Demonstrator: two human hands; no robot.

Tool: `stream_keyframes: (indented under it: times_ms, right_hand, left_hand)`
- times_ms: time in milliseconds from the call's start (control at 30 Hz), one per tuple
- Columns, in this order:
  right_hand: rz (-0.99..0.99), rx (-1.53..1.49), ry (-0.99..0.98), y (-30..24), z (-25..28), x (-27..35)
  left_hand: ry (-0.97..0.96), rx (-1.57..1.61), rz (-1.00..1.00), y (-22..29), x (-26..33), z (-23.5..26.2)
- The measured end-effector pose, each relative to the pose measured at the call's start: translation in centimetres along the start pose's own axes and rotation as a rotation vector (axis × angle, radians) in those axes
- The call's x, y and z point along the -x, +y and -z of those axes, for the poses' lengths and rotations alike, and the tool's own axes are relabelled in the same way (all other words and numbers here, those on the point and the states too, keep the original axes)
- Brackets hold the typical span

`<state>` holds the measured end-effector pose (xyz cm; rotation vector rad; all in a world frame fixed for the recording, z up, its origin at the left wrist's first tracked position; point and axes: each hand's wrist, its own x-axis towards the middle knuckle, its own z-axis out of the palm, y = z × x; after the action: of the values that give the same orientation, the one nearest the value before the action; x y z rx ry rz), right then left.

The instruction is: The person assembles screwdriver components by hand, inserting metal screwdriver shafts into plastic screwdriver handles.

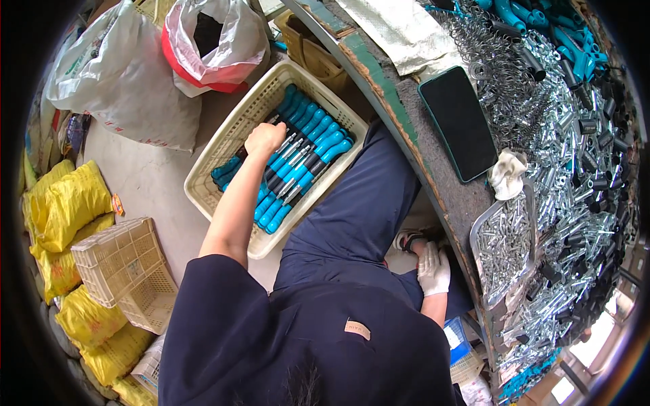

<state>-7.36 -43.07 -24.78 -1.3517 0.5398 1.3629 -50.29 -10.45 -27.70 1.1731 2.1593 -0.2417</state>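
My bare left hand (pixel 265 137) reaches into a cream plastic crate (pixel 193 183). Its fingers are curled closed over the tools there; what they grip is hidden beneath them. Inside the crate, blue-handled hand tools (pixel 311 145) with silver and black shafts lie side by side in rows, resembling screwdrivers. Some handles point to the upper right, others to the lower left. My right hand (pixel 433 269), in a white glove, lies beside my leg near the bench edge. Its fingers are stretched out and no object shows in it.
The bench (pixel 433 145) on the right carries a phone (pixel 459 124), a white cloth (pixel 508 174), a metal tray (pixel 476 237) of small pins, springs and loose metal parts. White sacks (pixel 135 88), yellow bags (pixel 71 206) and another crate (pixel 118 260) stand to the left.
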Motion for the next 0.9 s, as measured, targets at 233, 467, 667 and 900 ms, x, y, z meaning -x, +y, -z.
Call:
stream_keyframes:
  times_ms: [233, 467, 667, 900]
  right_hand:
    - [0.019, 0.064, 0.107, 1.0, 0.1, 0.2]
    - [-0.041, 0.021, 0.096, 1.7, 0.7, -0.1]
    - [0.097, -0.025, -0.495, 1.4, 6.7, -0.7]
    - [0.073, 1.027, -0.364, -2.7, -2.3, 8.5]
  left_hand:
    - [0.049, 0.19, 0.091, 2.2, -5.7, -5.8]
    - [0.254, 0.27, 0.068, 3.6, -10.8, -14.4]
    - [-0.207, 0.981, 0.143, 7.8, -14.0, -20.0]
    - [-0.229, 1.012, -0.098, -0.2, -14.5, -19.3]
